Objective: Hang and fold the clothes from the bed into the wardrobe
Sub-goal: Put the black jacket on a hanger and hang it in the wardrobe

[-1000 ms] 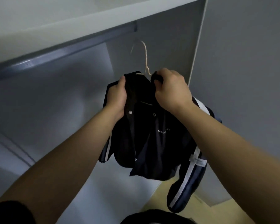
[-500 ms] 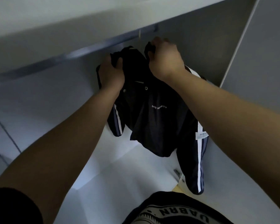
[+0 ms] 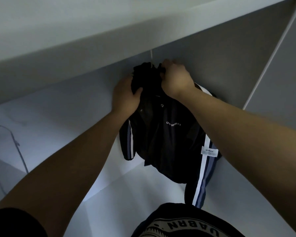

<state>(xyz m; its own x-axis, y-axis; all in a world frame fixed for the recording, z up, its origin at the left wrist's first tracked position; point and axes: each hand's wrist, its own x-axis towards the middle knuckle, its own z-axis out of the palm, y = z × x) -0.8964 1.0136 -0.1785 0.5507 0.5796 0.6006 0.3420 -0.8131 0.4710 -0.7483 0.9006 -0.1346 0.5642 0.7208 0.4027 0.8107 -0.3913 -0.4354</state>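
A dark jacket (image 3: pixel 167 139) with white and blue sleeve stripes hangs inside the wardrobe. A thin pale hanger hook (image 3: pixel 151 55) rises from its collar up behind the wardrobe's top panel (image 3: pixel 92 48); the rail is hidden there. My left hand (image 3: pixel 126 95) grips the bunched fabric at the jacket's left shoulder. My right hand (image 3: pixel 175 77) holds the collar on the right side, just under the hook. Both sleeves dangle free below.
The wardrobe's pale back wall and floor (image 3: pixel 135 194) lie below the jacket. A side panel (image 3: pixel 270 53) stands to the right. A thin wire hanger (image 3: pixel 15 142) shows at the far left. My dark printed shirt (image 3: pixel 186 223) fills the bottom edge.
Both hands have lifted the jacket up and deeper into the wardrobe. The hanger hook, fully visible a second ago, now reaches behind the top panel and the rail is out of sight.
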